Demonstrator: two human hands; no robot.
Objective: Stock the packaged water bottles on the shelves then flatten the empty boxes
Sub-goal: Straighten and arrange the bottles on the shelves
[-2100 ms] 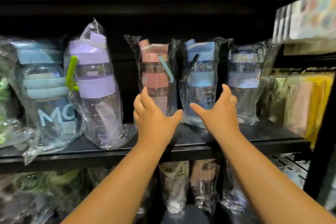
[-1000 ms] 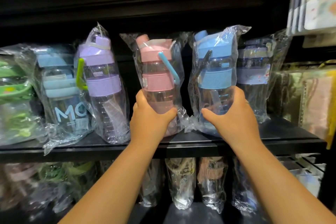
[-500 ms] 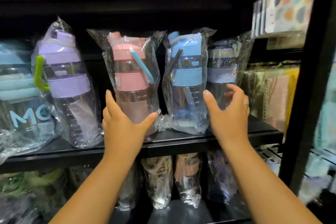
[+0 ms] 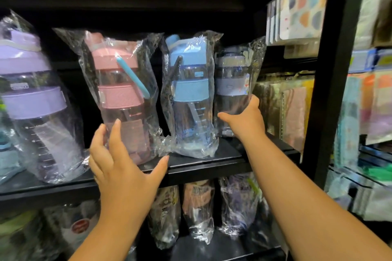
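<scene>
Since a second ago both hands have let go of the bottles they were setting down. The left hand [image 4: 123,167] has come off the pink bottle [image 4: 122,99] and now hovers in front of its lower half, fingers spread wide and thumb stretched out to the right, holding nothing. The right hand [image 4: 244,121] has left the blue bottle [image 4: 188,91] and moved to the grey-banded bottle [image 4: 232,89] at the right end of the row. Its thumb lies across the front of that bottle and its fingers run up the right side, wrapped round the lower body.

The pink and blue bottles stand upright in their clear plastic bags on the black shelf [image 4: 212,165], just beside each other and near its front edge. A purple bottle [image 4: 31,101] stands further left. More bagged bottles [image 4: 197,207] fill the shelf below.

By the look of it these two bottles are placed, and the right hand is straightening or pushing back the grey-banded one to tidy the row. No box is in view, so the flattening step appears not yet started. The loose, slippery bags could let a bottle tip if nudged hard.
</scene>
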